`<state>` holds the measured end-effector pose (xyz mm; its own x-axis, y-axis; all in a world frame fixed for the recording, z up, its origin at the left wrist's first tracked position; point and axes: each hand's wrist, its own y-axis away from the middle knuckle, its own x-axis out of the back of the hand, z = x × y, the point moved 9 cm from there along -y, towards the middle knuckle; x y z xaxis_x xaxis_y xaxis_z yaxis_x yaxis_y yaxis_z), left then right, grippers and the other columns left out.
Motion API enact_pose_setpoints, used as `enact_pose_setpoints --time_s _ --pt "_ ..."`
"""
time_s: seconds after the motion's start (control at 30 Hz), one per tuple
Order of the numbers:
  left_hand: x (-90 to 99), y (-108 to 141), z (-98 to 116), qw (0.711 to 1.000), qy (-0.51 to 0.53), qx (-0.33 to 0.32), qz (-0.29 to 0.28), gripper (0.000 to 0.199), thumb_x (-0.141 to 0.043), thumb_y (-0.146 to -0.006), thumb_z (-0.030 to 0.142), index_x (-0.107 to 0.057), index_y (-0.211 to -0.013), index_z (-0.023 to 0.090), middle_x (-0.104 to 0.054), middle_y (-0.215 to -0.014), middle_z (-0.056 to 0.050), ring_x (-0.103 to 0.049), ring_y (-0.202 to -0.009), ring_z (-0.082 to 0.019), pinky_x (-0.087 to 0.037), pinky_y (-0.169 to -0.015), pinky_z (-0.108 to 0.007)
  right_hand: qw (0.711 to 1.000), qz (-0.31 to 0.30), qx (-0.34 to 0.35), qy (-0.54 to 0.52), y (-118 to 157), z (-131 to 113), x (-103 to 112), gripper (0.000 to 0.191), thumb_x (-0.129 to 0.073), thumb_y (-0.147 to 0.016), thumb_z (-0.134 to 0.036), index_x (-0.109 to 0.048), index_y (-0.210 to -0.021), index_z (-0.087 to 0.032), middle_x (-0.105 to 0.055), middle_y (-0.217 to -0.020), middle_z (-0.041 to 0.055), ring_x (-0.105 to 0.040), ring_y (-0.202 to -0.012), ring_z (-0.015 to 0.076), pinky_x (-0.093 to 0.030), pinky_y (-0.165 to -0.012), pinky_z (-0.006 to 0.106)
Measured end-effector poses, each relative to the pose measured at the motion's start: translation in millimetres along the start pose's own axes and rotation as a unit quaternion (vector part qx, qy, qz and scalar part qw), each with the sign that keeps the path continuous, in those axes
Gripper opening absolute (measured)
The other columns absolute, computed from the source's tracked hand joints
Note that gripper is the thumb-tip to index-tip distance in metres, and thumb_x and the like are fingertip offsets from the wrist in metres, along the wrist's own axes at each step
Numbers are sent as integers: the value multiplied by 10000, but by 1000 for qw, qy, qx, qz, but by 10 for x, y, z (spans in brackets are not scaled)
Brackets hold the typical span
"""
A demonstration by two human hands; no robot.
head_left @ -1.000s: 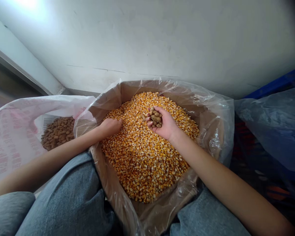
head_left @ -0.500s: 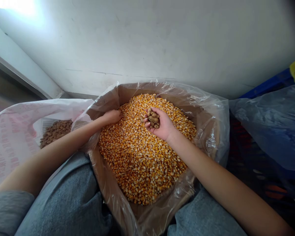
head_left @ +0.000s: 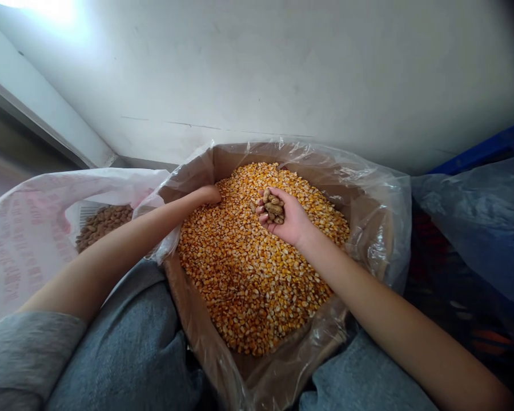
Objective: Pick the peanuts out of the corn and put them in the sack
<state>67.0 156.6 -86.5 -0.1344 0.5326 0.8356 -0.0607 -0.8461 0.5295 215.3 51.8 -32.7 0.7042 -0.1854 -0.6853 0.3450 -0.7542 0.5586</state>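
Note:
A cardboard box (head_left: 282,149) lined with clear plastic holds a heap of dried corn kernels (head_left: 248,268). Above the heap, my right hand (head_left: 292,220) is palm up and cupped round several unshelled peanuts (head_left: 274,206). One more peanut (head_left: 253,207) shows at its fingertips. My left hand (head_left: 211,195) is pushed into the corn at the far left side of the box. Its fingers are buried, so I cannot see whether they are closed or hold anything.
On the left stands a white sack (head_left: 25,228) with reddish print, with brown unshelled peanuts (head_left: 103,225) inside. A pale wall (head_left: 261,74) rises behind the box. At the right are a blue bar (head_left: 484,147) and a translucent plastic sheet (head_left: 488,222).
My left hand has sunk deeper into the corn, hiding its fingers. My right hand still cups the peanuts. The whole view has shifted slightly, so things appear farther right.

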Motion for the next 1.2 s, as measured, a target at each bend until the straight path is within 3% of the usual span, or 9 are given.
enact_pose_setpoints --time_s 0.2,0.47,0.57,0.63,0.8,0.87,0.97,1.1,1.2 --pt "103 280 -219 996 78 38 10 260 -504 -662 326 -601 -709 89 -478 -437 -13 -433 -380 -109 -349 -417 -223 1000 2 1 3 4 -10 9 140 -414 -760 -234 -522 -724 -151 -509 -551 7 -458 -482 81 -338 -380 150" --pt "547 734 -208 965 199 -92 143 300 -520 -669 436 -537 -588 147 -433 -484 29 -361 -437 -74 -256 -421 -213 1000 4 5 10 9 -2 -17 143 -422 -756 -236 -532 -738 -145 -514 -552 11 -461 -489 86 -329 -365 146" --pt "514 1040 -231 939 296 -126 121 285 -560 -664 414 -494 -577 151 -402 -490 41 -338 -433 -55 -252 -411 -192 1000 8 6 12 29 -1 -26 144 -419 -756 -228 -532 -732 -142 -511 -547 13 -461 -488 87 -332 -362 147" --pt "406 1225 -298 894 428 -125 50 251 -544 -700 384 -474 -611 160 -364 -482 52 -306 -400 -44 -236 -371 -172 1000 8 6 12 37 3 -30 144 -418 -757 -226 -531 -726 -144 -513 -551 15 -465 -490 89 -340 -364 150" --pt "159 1609 -509 696 703 -60 -134 157 -472 -777 269 -452 -662 163 -263 -440 69 -211 -332 -30 -152 -273 -113 1000 8 4 12 27 21 -14 129 -424 -752 -216 -532 -711 -157 -521 -563 21 -467 -488 89 -344 -358 151" --pt "129 1711 -559 633 756 -42 -164 160 -436 -799 246 -452 -667 157 -239 -433 72 -196 -323 -30 -147 -258 -102 1000 12 2 10 23 32 -3 126 -428 -750 -211 -529 -699 -158 -519 -562 23 -466 -487 90 -348 -356 152" --pt "98 1817 -584 580 795 -26 -173 196 -390 -821 237 -445 -655 149 -226 -427 71 -203 -320 -32 -154 -251 -97 1000 29 0 11 34 36 22 125 -432 -749 -211 -530 -695 -156 -522 -570 30 -471 -500 94 -360 -361 157" --pt "153 1936 -762 583 804 -36 -111 185 -377 -825 234 -451 -671 163 -246 -432 65 -217 -325 -34 -159 -261 -100 999 40 4 17 59 19 31 135 -419 -755 -205 -533 -703 -155 -521 -576 31 -471 -508 94 -359 -361 156" --pt "304 2022 -1261 649 760 -29 17 186 -371 -824 262 -462 -683 183 -273 -431 63 -227 -331 -36 -182 -282 -108 999 40 5 22 58 16 20 135 -424 -754 -212 -528 -687 -158 -519 -572 31 -479 -516 98 -361 -365 158"
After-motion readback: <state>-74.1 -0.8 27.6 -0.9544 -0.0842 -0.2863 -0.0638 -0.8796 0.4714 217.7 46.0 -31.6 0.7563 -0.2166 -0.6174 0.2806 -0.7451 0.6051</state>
